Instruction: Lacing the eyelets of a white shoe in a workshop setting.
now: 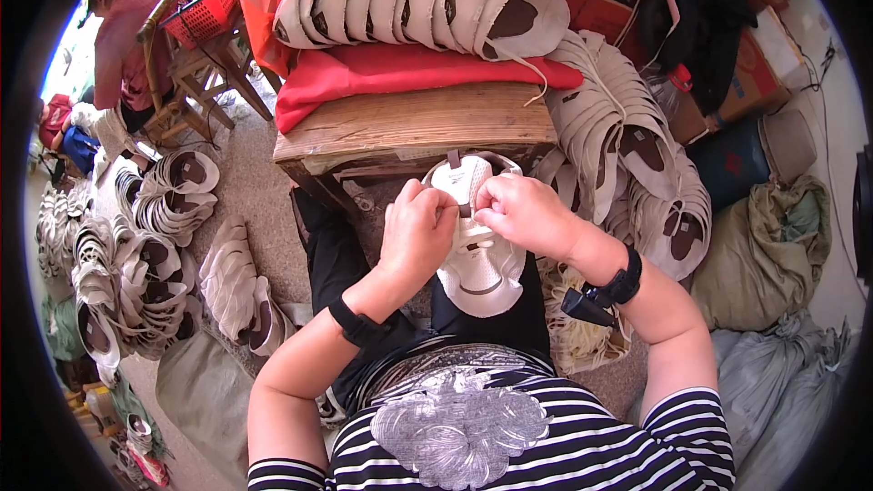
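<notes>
A white shoe upper (480,284) lies over my lap, its toe end toward me and its brown-lined collar against the wooden bench. My left hand (418,229) is closed in a pinch at the left side of its tongue (462,180). From the other side my right hand (526,213) pinches the upper near the lace opening, thumb and forefinger pressed together. The two sets of fingertips almost meet over the tongue. Whether a thin lace is between them is too small to tell.
Nested beige uppers (400,5) rest on a red cloth (364,77) over the wooden bench (418,123). More uppers (627,127) hang at its right; several stacks (136,282) cover the left floor. Pale laces (582,332) lie beside my leg. Another person (136,27) sits far left.
</notes>
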A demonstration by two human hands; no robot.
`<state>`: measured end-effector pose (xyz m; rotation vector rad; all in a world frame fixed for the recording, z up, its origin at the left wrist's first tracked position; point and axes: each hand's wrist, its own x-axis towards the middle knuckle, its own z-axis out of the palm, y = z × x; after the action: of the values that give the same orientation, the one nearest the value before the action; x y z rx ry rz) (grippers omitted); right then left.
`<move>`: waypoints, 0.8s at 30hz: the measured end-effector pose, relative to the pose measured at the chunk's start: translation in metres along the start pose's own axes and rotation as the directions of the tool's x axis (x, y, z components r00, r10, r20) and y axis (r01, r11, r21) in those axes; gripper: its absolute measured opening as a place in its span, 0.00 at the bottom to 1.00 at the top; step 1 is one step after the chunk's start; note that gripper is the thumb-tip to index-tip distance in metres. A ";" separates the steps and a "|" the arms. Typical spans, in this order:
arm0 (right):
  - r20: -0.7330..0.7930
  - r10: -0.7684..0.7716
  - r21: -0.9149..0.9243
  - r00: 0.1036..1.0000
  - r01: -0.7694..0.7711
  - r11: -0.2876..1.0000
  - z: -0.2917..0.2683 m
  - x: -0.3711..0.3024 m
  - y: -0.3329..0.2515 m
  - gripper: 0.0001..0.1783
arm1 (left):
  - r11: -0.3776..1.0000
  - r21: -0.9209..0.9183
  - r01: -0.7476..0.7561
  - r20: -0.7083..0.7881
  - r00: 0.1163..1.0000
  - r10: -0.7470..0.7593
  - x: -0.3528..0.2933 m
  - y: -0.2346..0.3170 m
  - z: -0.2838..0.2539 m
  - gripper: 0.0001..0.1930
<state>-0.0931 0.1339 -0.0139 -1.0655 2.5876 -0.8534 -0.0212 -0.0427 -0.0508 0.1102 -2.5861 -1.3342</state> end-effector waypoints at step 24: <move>-0.468 -0.055 -0.355 0.882 -0.131 0.926 -0.039 -0.036 0.059 0.06 | 0.978 0.019 -0.206 0.021 0.978 0.205 -0.016 -0.020 -0.020 0.07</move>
<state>-0.1169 0.2099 -0.0181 -0.9825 3.2799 -0.6840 -0.0016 -0.0678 -0.0584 -0.1635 -2.5458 -1.2393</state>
